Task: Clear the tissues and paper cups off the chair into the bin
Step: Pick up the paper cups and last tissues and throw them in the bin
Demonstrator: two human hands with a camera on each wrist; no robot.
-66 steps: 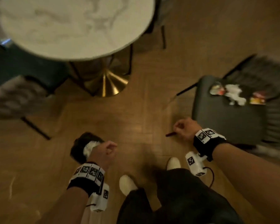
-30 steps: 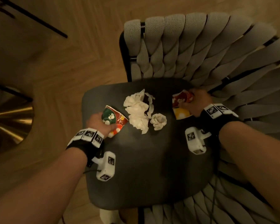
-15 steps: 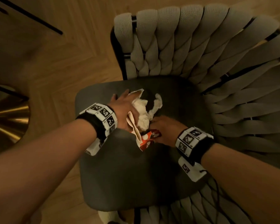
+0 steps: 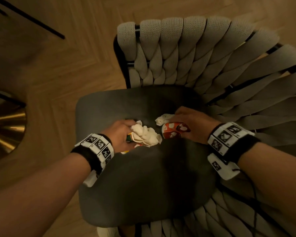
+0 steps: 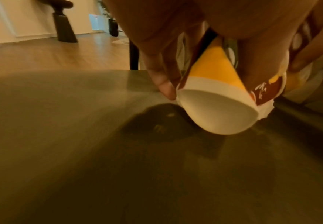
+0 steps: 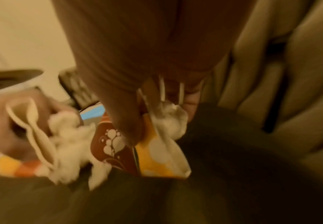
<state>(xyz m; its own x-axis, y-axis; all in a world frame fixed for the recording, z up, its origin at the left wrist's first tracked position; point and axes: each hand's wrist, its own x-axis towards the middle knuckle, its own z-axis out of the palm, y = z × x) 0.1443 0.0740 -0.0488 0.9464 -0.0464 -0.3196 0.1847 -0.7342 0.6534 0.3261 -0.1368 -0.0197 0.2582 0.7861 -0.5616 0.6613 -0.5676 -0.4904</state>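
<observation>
Over the middle of the chair seat (image 4: 143,185), the left hand (image 4: 120,135) grips a cup (image 5: 214,97) and tissue (image 4: 145,135); the right hand (image 4: 191,124) grips another cup (image 4: 173,131) and tissue (image 4: 162,119). Both are likely light and crushable: hold the cup walls, bunch the tissues.

The head view is taken from above, facing almost straight down on the chair seat (image 4: 143,185), with both forearms entering from the lower edge and the woven backrest (image 4: 186,53) towards the top. The left wrist view is set low, just above the seat (image 5: 60,136), and is aimed along the fingers (image 5: 162,81) across it towards a far wall. The right wrist view is placed very close behind its hand, facing down at the seat (image 6: 233,181) and backrest (image 6: 301,75). The dark seat is shared by all three views.
</observation>
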